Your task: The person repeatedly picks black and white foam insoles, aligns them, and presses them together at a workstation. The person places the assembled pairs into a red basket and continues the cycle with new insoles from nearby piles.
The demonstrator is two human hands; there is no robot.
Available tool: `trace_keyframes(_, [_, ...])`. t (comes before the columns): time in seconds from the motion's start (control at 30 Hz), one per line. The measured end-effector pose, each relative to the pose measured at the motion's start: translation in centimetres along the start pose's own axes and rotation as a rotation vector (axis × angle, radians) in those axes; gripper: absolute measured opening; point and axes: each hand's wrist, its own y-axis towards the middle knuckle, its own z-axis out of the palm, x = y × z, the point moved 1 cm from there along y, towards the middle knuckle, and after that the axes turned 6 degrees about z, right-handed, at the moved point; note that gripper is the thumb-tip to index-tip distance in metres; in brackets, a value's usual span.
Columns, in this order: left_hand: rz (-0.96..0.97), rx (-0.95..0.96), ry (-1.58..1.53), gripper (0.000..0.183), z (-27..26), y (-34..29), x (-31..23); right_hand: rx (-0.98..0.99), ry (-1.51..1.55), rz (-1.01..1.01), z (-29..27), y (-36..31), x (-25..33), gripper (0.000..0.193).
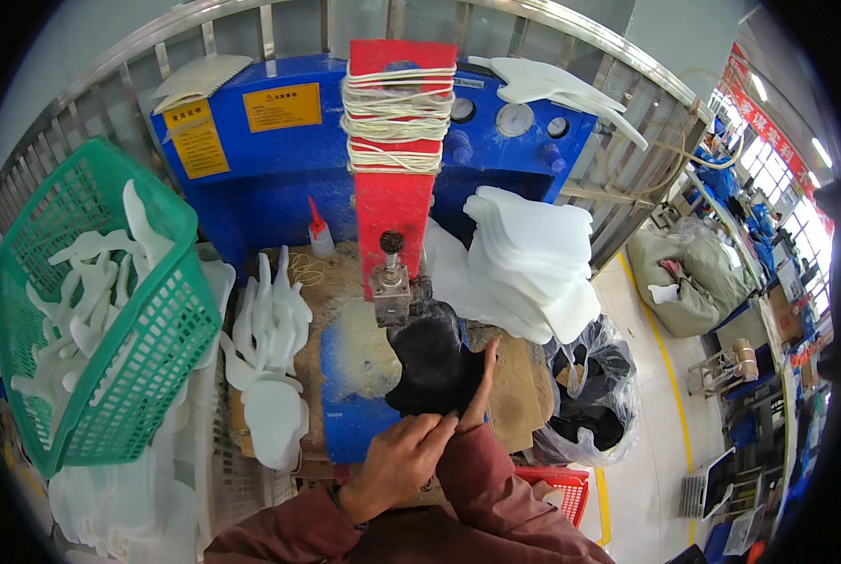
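Note:
A black curved piece (430,362), soft-looking and of a kind I cannot make out, lies under the metal head (392,296) of the machine. The fingers of my left hand (401,465) are bent and pinch its near edge. Along its right side runs my right hand (479,390), one digit stretched upward and the other fingers hidden by the piece. Both hands meet at the near edge. Beneath is a blue board (345,414) dusted with pale powder. A red upright arm (392,207), wound with cream cord, rises behind the metal head.
White shaped sheets (533,254) are stacked to the right; more white pieces (275,320) lie left. A green basket (129,376) holds several. A bottle with red nozzle (320,235) stands behind. Right are a plastic bag (618,376) with black pieces and a red basket (571,484).

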Motion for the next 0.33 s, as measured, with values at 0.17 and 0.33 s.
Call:
trace_keyframes(0.17, [-0.021,-0.008,-0.029,0.034,0.2,-0.1,0.7,-0.074,-0.006,0.021,0.1,1.0,-0.2,0.094])
trace_keyframes(0.33, [-0.003,0.022,0.08,0.043,-0.4,-1.0,1.2,0.237,0.185,0.151,-0.9,4.4,-2.8,0.096])
